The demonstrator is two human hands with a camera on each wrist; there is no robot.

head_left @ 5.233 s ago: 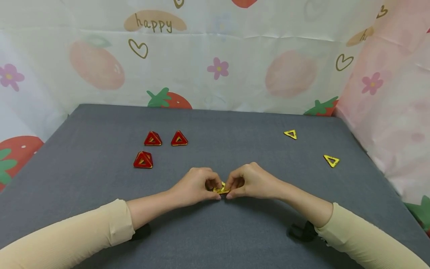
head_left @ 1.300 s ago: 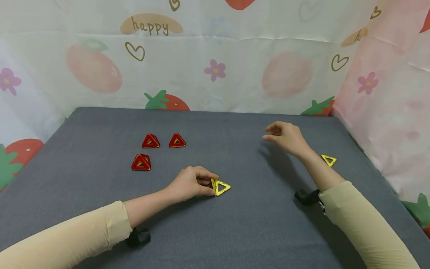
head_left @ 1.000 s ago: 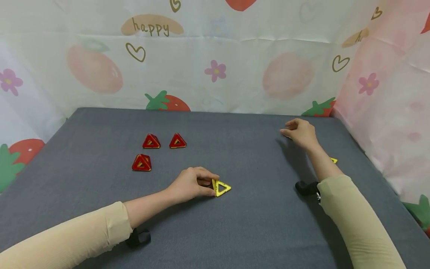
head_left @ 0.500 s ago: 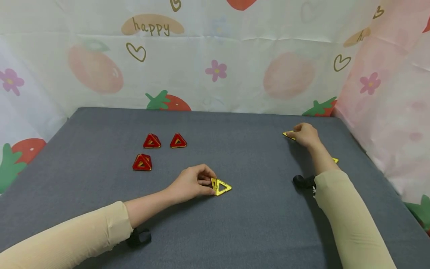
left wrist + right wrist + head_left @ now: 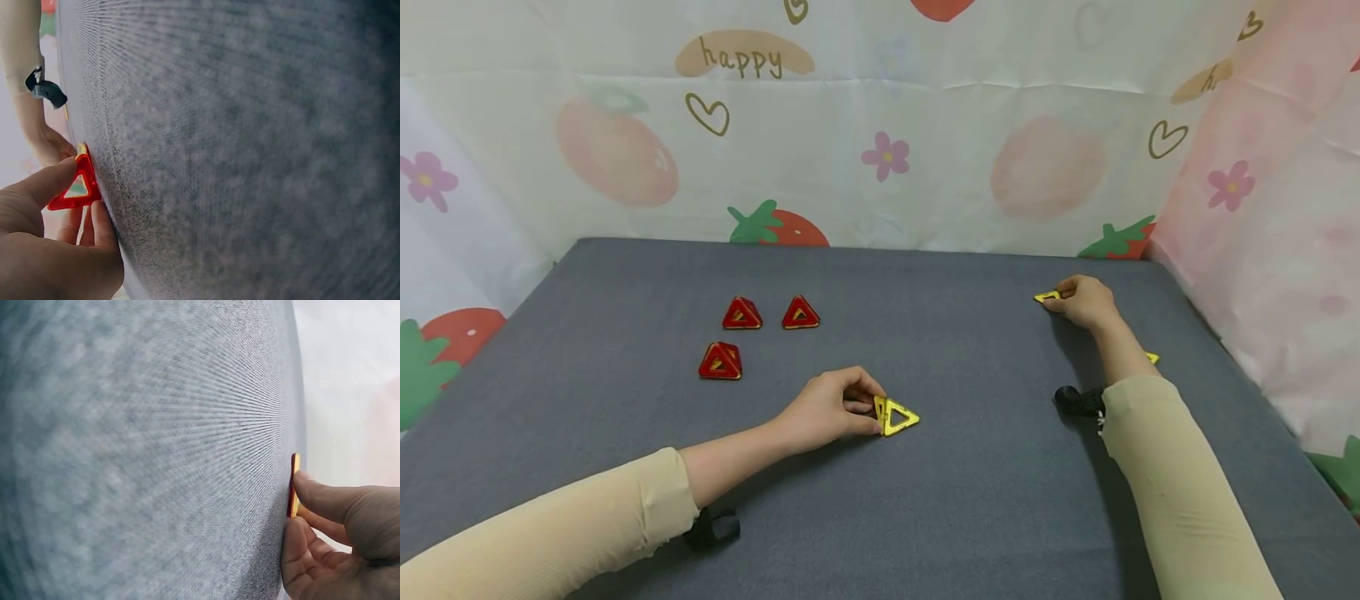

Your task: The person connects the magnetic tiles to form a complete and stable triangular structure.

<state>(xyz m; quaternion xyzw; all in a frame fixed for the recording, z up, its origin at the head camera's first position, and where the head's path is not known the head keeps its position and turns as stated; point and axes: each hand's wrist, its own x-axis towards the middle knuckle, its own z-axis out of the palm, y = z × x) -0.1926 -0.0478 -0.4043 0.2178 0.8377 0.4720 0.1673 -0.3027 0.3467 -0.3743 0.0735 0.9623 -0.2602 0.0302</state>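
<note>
In the head view my left hand [image 5: 831,404] pinches a small triangular tile [image 5: 878,407] with an open middle, tilted up on edge. Its red face [image 5: 72,201] shows in the left wrist view. Right against it, a second triangular tile [image 5: 887,418], yellow side up, lies on the cloth. Far right, my right hand [image 5: 1086,302] pinches the corner of another yellow triangular tile [image 5: 1041,297] between thumb and fingers. That tile [image 5: 295,481] appears edge-on in the right wrist view, yellow on one side and red on the other, close over the cloth.
At the left stand three red pyramids built of such tiles: one at the back left [image 5: 733,322], one beside it [image 5: 808,320], one nearer [image 5: 709,367]. A further yellow tile [image 5: 1153,357] lies partly hidden behind my right forearm. Printed curtains [image 5: 940,208] border the grey cloth-covered table [image 5: 880,517].
My right hand has left the middle, reached to the far right and taken hold of the yellow tile there. My left hand has stayed with the two middle tiles, one now tilted up.
</note>
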